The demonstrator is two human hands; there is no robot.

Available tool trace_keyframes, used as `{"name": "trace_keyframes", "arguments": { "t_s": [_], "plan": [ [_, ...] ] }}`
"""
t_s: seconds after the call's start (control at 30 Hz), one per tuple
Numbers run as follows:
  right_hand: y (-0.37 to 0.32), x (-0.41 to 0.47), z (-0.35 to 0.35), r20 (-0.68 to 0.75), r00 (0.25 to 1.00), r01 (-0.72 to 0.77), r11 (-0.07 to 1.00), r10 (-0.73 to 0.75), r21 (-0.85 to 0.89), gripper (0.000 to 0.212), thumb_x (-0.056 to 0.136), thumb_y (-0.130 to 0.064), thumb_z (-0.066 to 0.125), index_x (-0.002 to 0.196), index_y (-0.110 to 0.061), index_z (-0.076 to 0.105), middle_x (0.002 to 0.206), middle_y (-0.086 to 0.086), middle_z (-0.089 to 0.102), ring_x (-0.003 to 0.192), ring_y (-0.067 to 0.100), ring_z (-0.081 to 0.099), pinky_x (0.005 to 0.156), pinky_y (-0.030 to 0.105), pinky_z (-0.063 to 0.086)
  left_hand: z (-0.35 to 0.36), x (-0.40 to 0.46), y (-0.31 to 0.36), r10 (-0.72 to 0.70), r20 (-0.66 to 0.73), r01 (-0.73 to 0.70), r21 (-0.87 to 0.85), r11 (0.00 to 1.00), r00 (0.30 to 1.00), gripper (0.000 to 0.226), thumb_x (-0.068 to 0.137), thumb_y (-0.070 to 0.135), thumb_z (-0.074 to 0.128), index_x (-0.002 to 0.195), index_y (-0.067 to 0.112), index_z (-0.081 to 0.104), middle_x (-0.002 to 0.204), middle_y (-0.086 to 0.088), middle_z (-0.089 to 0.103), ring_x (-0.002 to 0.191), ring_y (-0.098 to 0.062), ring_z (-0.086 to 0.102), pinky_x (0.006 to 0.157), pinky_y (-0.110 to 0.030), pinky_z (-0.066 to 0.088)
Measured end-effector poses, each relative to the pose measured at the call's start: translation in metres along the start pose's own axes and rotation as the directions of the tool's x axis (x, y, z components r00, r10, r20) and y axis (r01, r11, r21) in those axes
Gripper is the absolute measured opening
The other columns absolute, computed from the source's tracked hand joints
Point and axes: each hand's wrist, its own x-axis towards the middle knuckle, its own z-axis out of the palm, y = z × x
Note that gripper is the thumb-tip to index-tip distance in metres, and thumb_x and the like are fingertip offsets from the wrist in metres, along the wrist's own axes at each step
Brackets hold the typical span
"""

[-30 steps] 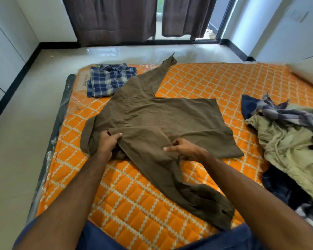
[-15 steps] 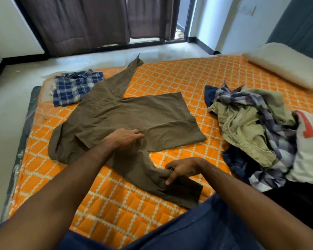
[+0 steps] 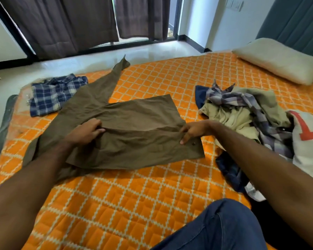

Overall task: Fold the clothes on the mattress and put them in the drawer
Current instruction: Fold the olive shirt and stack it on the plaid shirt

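One blue checked shirt [image 3: 57, 93] lies folded at the far left of the mattress [image 3: 134, 195] — this part looks done. The brown shirt [image 3: 134, 134] is in the middle, half folded: one sleeve lies across the body, the other points far. The left hand [image 3: 85, 131] holds a fold of it; the right hand [image 3: 193, 130] pinches the cuff. A pile of clothes [image 3: 251, 116] waits on the right — no drawer is visible.

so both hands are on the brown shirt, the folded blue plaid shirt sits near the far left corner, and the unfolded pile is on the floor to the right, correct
Not quite: the unfolded pile lies on the orange mattress, not on the floor, as the head view shows. Both the left hand and right hand are on the brown shirt, and the blue plaid shirt sits far left.
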Motion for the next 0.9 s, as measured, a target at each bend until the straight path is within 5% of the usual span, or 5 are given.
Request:
{"name": "trace_keyframes", "arguments": {
  "t_s": [0.23,0.47,0.67,0.77,0.9],
  "plan": [
    [-0.001,0.057,-0.037,-0.352,0.935,0.029,0.977,0.048,0.212,0.036,0.078,-0.01,0.087,0.105,-0.015,0.064,0.103,0.006,0.065,0.092,0.021,0.065,0.082,0.041,0.059,0.032,0.03,-0.014,-0.323,-0.037,0.301,-0.275,0.913,0.946,0.025,0.102,0.021,0.057,0.095,-0.003,0.058,0.101,-0.019,0.05,0.099,-0.034,0.052,0.08,-0.035,0.034],
    [0.022,0.083,-0.03,-0.505,0.861,0.161,0.91,0.059,0.381,0.034,0.083,-0.005,0.082,0.114,-0.007,0.068,0.114,0.013,0.069,0.108,0.029,0.067,0.082,0.037,0.06,0.049,0.02,-0.009,-0.267,-0.247,0.249,-0.102,0.963,0.932,0.019,0.104,0.033,0.046,0.096,0.016,0.048,0.1,-0.014,0.06,0.087,-0.037,0.06,0.076,-0.049,0.05],
    [0.009,0.067,0.047,-0.71,0.472,0.051,0.821,-0.522,-0.569,0.04,0.093,-0.03,0.065,0.13,-0.021,0.054,0.133,0.007,0.05,0.122,0.028,0.044,0.1,0.047,0.042,0.053,-0.017,0.016,0.297,-0.477,-0.123,0.361,0.924,0.827,0.031,0.094,0.025,0.047,0.12,0.011,0.059,0.125,-0.016,0.056,0.104,-0.037,0.054,0.087,-0.049,0.042],
    [0.009,0.079,0.092,-0.418,0.618,0.215,0.654,-0.666,-0.725,0.061,0.095,-0.045,0.052,0.15,-0.02,0.042,0.154,0.008,0.041,0.14,0.031,0.037,0.115,0.05,0.034,0.069,-0.036,0.018,0.468,-0.174,-0.358,0.437,0.825,0.866,0.046,0.099,0.039,0.041,0.135,0.015,0.057,0.141,-0.009,0.054,0.123,-0.031,0.053,0.099,-0.045,0.042],
    [0.035,0.087,0.123,-0.42,0.836,0.0,0.766,-0.352,-0.643,0.089,0.088,-0.083,0.016,0.16,-0.039,-0.011,0.169,-0.001,-0.02,0.155,0.028,-0.018,0.124,0.058,-0.008,0.092,-0.069,-0.006,0.103,-0.018,-0.092,0.321,0.943,0.995,0.074,0.098,0.068,0.02,0.16,0.028,0.018,0.167,0.003,0.019,0.151,-0.026,0.025,0.118,-0.052,0.018]
  ]
}}
